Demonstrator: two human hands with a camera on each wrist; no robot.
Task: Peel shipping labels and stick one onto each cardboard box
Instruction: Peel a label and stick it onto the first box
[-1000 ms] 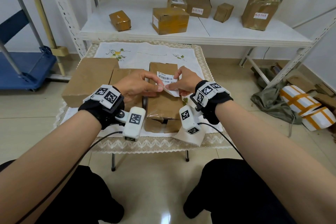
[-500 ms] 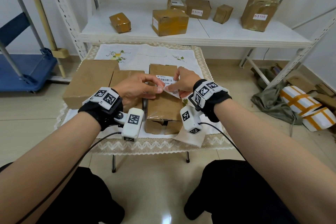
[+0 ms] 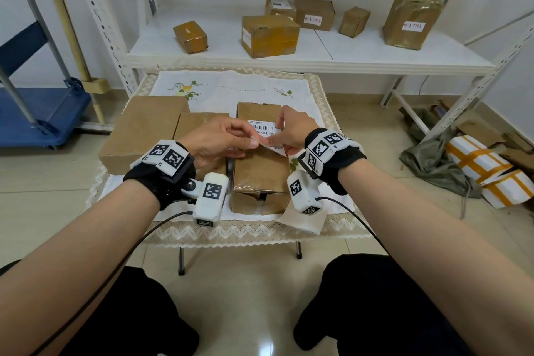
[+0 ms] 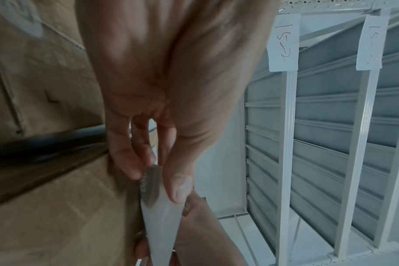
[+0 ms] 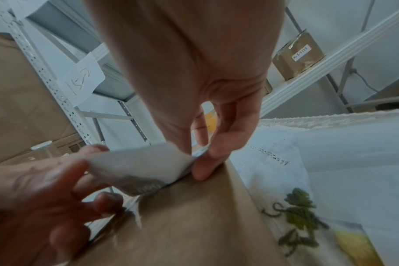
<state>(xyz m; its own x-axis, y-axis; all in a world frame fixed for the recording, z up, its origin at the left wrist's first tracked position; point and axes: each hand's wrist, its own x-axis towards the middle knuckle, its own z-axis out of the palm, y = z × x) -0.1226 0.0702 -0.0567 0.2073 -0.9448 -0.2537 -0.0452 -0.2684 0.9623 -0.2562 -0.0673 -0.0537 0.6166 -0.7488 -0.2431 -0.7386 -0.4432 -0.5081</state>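
Observation:
A white shipping label [image 3: 264, 130] with a barcode hangs just above a tall brown cardboard box [image 3: 260, 170] on the small table. My left hand [image 3: 222, 143] pinches the label's near left corner [image 4: 153, 181] between thumb and forefinger. My right hand [image 3: 290, 131] pinches the label's right edge [image 5: 148, 165], fingertips [image 5: 201, 172] touching the box top [image 5: 194, 225]. The label curls upward between the two hands. Two more plain brown boxes, one large [image 3: 141, 131] and one narrower [image 3: 199, 124], lie to the left.
An embroidered white cloth [image 3: 231, 89] covers the table. A white shelf [image 3: 318, 52] behind holds several taped boxes, some labelled [image 3: 313, 13]. A loose white backing sheet [image 3: 300, 221] hangs over the table's front edge. A blue cart [image 3: 37, 115] stands left; wrapped parcels [image 3: 485, 167] lie on the floor right.
Both hands shifted slightly away from me over the tall box with the label. The label's near corner has lifted and curls more between the fingers.

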